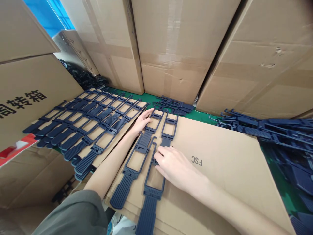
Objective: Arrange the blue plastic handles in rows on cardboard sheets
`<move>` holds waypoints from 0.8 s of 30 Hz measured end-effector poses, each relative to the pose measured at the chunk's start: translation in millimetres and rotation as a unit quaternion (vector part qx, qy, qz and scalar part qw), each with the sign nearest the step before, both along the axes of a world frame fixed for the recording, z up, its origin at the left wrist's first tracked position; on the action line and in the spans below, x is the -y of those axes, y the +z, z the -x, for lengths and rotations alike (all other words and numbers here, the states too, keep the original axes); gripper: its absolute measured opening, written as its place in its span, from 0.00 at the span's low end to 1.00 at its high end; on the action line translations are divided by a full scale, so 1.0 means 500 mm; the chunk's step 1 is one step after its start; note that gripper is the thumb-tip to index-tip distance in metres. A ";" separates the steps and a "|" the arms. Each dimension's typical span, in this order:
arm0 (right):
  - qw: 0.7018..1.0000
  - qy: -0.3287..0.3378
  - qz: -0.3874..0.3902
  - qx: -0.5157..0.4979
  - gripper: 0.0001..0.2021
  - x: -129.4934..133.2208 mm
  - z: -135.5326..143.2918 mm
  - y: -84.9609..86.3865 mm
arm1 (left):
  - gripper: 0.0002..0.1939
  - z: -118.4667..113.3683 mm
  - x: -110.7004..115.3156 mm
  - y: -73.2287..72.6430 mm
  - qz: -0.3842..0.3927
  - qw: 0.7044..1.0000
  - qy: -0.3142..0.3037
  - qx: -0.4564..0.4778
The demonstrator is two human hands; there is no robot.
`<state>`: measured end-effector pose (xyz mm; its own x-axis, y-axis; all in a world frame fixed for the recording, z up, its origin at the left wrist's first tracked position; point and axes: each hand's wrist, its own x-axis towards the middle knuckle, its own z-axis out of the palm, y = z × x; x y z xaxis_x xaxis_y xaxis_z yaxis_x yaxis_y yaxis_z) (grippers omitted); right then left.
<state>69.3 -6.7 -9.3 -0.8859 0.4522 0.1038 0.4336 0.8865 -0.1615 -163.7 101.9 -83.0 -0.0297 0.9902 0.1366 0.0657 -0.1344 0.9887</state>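
Four-sided dark blue plastic frames with ribbed flat tongues and small hooks lie on a cardboard sheet [220,189]. My right hand [173,164] has its fingers curled on the upper end of the nearest plastic frame [154,189], whose tongue points toward me. My left hand [143,121] rests with fingers stretched out against the left side of a farther plastic frame [154,120]. Between my arms lies another plastic frame [133,160]. One more plastic frame [169,127] lies beyond my right hand, its tongue partly hidden by the fingers.
On the left, overlapping rows of similar frames [85,130] cover another cardboard sheet. Loose dark blue parts [178,105] lie at the back, with a larger pile [264,127] on the right. Tall cardboard boxes [181,42] stand behind; a printed box [29,88] stands left.
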 end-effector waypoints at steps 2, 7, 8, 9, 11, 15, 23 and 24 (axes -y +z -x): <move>1.000 -0.014 0.000 -0.003 0.02 0.001 0.003 -0.004 | 0.36 0.000 0.000 0.000 -0.002 1.000 -0.001 -0.003; 0.999 -0.026 -0.018 -0.020 0.02 -0.004 0.006 -0.013 | 0.36 -0.001 -0.002 -0.003 -0.003 1.000 -0.005 0.009; 0.999 -0.027 -0.023 -0.023 0.02 -0.006 0.007 -0.015 | 0.36 0.000 -0.002 -0.005 -0.003 1.000 -0.005 0.012; 0.999 -0.028 -0.027 -0.026 0.02 -0.007 0.008 -0.017 | 0.36 0.000 -0.002 -0.006 -0.004 1.000 -0.005 0.014; 0.998 -0.033 -0.037 -0.031 0.02 -0.007 0.009 -0.022 | 0.36 0.001 -0.002 -0.010 -0.007 1.000 -0.006 0.011; 0.998 -0.035 -0.042 -0.045 0.03 -0.004 0.011 -0.033 | 0.36 0.003 -0.003 -0.013 -0.015 1.000 -0.009 -0.002; 0.996 -0.057 -0.030 -0.060 0.05 0.000 0.015 -0.038 | 0.35 0.005 -0.001 -0.007 -0.026 1.000 -0.007 -0.010; 0.996 -0.060 -0.028 -0.059 0.05 0.001 0.015 -0.038 | 0.36 0.004 -0.001 -0.007 -0.025 1.000 -0.006 -0.009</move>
